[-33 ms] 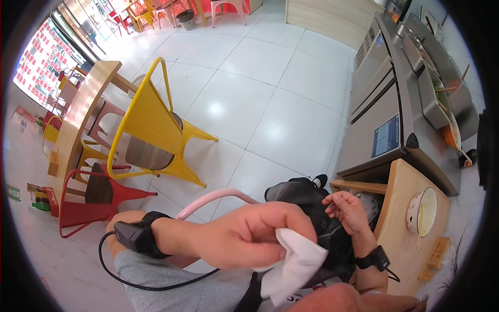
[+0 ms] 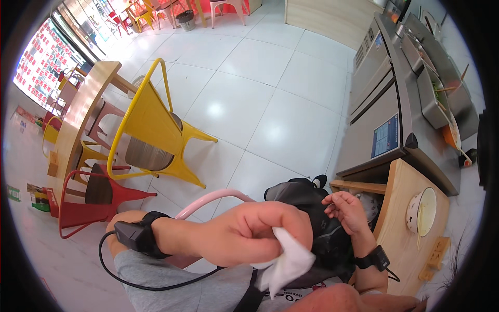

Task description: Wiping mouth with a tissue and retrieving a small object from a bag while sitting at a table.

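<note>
My left hand (image 2: 254, 229) is closed in a pinch around a crumpled white tissue (image 2: 288, 265), held in front of my chest. The tissue hangs below the fingers. Over my dark-clad lap, my right hand (image 2: 347, 212) has its fingers curled in toward the thumb; whether something small is between the fingertips cannot be made out. It is close to the edge of a light wooden table (image 2: 392, 208). On that table stands a white bowl (image 2: 414, 212) with chopsticks (image 2: 419, 240) leaning at its rim. Each wrist wears a black strapped device with a cable.
A yellow metal chair (image 2: 150, 112) and a red chair (image 2: 86, 208) stand to my left by a long wooden table (image 2: 86, 112). A pink curved rail (image 2: 218, 195) lies just beyond my left arm. At the right is a steel refrigerated counter (image 2: 377, 112) with food trays.
My left hand and the tissue have shifted slightly to the left. My right hand looks unmoved.
</note>
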`<control>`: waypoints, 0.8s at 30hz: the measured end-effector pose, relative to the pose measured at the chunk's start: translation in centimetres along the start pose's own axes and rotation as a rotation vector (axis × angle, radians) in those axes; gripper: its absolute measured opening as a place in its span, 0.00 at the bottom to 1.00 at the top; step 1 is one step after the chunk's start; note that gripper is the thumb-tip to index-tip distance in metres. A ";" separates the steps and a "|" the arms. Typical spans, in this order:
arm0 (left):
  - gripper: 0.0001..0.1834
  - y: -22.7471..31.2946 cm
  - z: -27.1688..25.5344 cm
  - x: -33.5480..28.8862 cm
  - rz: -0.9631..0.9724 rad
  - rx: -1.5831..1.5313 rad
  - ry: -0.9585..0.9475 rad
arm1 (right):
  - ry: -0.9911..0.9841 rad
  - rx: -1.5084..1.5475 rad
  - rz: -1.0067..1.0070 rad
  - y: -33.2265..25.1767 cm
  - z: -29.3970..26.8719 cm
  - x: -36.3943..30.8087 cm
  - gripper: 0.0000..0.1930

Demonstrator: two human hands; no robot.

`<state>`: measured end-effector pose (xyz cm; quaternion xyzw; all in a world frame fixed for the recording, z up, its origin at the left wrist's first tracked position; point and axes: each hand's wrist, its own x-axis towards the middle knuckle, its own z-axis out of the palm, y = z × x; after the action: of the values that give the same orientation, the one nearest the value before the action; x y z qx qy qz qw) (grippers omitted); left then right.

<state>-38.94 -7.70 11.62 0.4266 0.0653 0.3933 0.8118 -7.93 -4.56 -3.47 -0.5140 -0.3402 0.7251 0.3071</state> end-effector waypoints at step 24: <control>0.10 0.4 0.4 -0.7 0.091 0.239 0.135 | 0.008 -0.030 -0.017 0.3 0.0 0.2 0.11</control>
<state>-39.46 -8.31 12.02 0.4952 0.1466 0.4469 0.7305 -7.99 -4.54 -3.81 -0.5184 -0.3543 0.7153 0.3067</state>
